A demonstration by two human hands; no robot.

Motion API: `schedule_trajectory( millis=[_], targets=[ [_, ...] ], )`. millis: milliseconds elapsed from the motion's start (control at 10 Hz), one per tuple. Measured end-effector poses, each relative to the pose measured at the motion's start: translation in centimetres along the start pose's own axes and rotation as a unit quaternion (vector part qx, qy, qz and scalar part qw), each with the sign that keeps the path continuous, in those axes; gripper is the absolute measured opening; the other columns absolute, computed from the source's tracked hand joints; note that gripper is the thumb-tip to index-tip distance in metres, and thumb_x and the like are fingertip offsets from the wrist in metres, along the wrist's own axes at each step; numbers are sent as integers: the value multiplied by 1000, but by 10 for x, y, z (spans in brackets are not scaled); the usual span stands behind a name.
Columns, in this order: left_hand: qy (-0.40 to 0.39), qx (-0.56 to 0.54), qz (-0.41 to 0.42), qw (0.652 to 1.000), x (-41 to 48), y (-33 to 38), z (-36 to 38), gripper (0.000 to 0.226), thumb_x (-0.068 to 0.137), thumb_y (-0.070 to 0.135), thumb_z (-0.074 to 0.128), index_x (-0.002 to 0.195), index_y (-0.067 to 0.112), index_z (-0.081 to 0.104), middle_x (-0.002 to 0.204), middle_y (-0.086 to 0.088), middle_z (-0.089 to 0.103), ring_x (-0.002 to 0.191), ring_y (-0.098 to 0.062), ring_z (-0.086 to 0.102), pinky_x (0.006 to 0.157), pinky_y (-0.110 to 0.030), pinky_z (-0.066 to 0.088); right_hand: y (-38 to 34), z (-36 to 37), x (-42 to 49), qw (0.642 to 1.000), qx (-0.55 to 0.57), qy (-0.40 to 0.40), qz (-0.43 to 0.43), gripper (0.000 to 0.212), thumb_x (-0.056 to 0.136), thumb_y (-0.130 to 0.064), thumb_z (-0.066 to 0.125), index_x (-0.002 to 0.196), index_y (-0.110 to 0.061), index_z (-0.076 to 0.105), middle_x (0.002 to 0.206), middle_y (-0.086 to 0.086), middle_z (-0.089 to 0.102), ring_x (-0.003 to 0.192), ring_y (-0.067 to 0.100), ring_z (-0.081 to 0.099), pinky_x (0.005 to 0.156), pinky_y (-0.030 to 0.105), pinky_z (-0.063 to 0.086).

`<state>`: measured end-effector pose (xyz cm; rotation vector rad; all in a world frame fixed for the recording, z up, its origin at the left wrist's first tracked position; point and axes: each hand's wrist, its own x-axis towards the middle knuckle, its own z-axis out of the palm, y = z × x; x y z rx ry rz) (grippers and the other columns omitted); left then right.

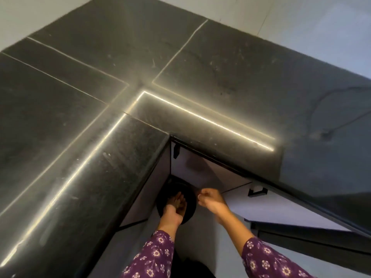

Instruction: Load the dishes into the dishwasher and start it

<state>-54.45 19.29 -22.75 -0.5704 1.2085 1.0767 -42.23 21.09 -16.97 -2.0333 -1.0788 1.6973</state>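
Dark dish (189,206) touches left hand (175,207), right hand (208,199) beside

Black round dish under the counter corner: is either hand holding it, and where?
The left hand lies inside the black round dish, fingers across its middle; the right hand curls at its right rim. Blur hides the exact grip.

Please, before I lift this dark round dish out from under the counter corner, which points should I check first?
1. Left hand on the dark round dish: ok, it lies over the dish's middle.
2. Left grip firm: cannot tell, the fingers are in shadow.
3. Right hand at the dish's right rim: ok; whether it pinches the rim, cannot tell, blurred.
4. Room above the dish: not ok, the countertop overhangs it; probably draw it outward first.
5. Dishwasher in sight: not ok, none visible.
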Motion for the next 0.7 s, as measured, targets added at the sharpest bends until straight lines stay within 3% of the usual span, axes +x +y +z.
schedule_trajectory(
  millis=[100, 200, 300, 400, 500, 700],
  targets=[
    [23, 30, -10, 999, 36, -9, -15, 35, 103, 15, 27, 123, 1, 51, 123, -12, 54, 117, -27, 52, 92, -29, 41, 38, 11, 25, 988, 132, 1, 75, 19, 87, 11, 46, 94, 2, 62, 98, 20, 65, 85, 21, 60, 75, 23, 51],
    [54, 59, 3, 997, 55, -14, -21, 33, 102, 14, 27, 117, 2, 53, 86, -7, 51, 75, -17, 49, 72, -25, 39, 63, 21, 42, 964, 238, 21, 114, 29, 87, 14, 42, 111, 13, 59, 114, 27, 61, 97, 28, 59, 78, 27, 52],
    [51, 90, 3, 995, 65, -13, -26, 43, 102, 17, 28, 141, 2, 37, 121, -19, 55, 109, -31, 53, 93, -32, 40, 77, 28, 52, 947, 283, 36, 150, 29, 88, 13, 45, 114, 12, 58, 118, 26, 60, 104, 31, 58, 80, 28, 53],
    [59, 143, 10, 988, 63, -8, -25, 47, 103, 24, 28, 143, 0, 32, 149, -18, 34, 136, -32, 35, 108, -38, 33, 80, 32, 54, 944, 289, 37, 156, 32, 89, 14, 41, 117, 12, 56, 120, 26, 59, 104, 30, 57, 80, 27, 53],
    [59, 103, 4, 993, 62, -5, -24, 48, 103, 27, 30, 145, 4, 32, 149, -15, 34, 136, -30, 34, 108, -37, 31, 76, 33, 50, 942, 297, 32, 154, 35, 89, 15, 36, 119, 12, 55, 121, 24, 58, 105, 29, 57, 89, 31, 49],
    [64, 64, -5, 996, 28, 3, -12, 48, 104, 29, 28, 144, 2, 32, 149, -15, 34, 137, -27, 33, 109, -34, 27, 57, 28, 30, 947, 291, 27, 136, 34, 90, 14, 36, 117, 10, 56, 121, 22, 57, 104, 27, 56, 78, 24, 52]
  ],
)
